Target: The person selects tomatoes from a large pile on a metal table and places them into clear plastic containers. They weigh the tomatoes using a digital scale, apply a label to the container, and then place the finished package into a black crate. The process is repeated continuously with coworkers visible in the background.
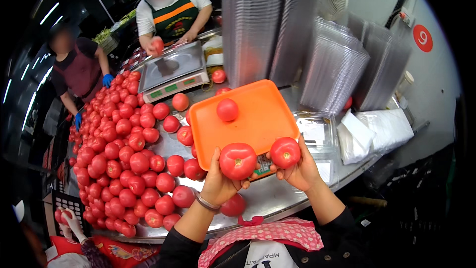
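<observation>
A large red tomato (pixel 238 160) rests in my left hand (pixel 222 184), stem scar facing up, over the near edge of an orange plastic tray (pixel 260 119). My right hand (pixel 301 169) holds a smaller tomato (pixel 285 152) beside the tray's near right corner. One more tomato (pixel 227 109) lies on the tray. Part of a scale with a keypad (pixel 264 164) shows beneath the tray, between my hands. To the left spreads a big heap of loose tomatoes (pixel 126 171), and a single tomato (pixel 233 204) sits on the metal table below my left wrist.
Tall stacks of clear plastic containers (pixel 253 26) rise behind the tray, with more stacks (pixel 331 67) at right. White foam sheets (pixel 386 130) lie at the right edge. A second scale (pixel 174 70) stands at the back, where a co-worker holds a tomato. Other people stand left and lower left.
</observation>
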A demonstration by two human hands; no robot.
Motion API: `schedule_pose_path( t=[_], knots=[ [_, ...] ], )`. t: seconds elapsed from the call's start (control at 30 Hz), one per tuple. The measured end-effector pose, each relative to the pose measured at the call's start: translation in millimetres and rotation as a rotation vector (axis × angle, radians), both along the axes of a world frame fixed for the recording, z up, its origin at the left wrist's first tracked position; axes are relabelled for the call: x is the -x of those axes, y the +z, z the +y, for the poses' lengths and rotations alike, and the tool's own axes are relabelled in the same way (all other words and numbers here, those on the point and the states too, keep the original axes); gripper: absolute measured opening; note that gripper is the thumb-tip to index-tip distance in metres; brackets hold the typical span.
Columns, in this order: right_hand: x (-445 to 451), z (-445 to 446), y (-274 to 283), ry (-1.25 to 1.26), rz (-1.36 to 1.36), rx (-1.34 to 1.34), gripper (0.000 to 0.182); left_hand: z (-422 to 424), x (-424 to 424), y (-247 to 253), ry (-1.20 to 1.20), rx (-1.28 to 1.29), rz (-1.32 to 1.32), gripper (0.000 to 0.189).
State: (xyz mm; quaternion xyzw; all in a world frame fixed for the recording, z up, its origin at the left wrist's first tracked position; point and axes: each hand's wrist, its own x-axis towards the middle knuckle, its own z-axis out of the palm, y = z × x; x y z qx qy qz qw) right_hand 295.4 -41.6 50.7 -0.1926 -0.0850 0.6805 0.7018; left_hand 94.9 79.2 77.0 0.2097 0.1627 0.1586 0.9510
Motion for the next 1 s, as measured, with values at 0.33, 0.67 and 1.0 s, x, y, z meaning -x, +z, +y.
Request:
schedule_pose_path(
  t=[0.33,0.67,1.0],
  knots=[
    [-37.8,-86.6,-22.2,-0.230,-0.035,0.082,0.056,-56.4,-51.8,2.6,-0.052,-0.509,0.246,0.061],
    [-93.5,-158.1,-25.6,-0.455,-0.128,0.231,0.050,-71.4,-143.4,-50.7,-0.170,-2.194,0.310,0.058],
    [-126.2,-161.9,-35.8,-0.231,0.142,0.160,0.059,-78.9,-149.7,-73.5,-0.243,-2.411,0.350,0.061]
  ],
)
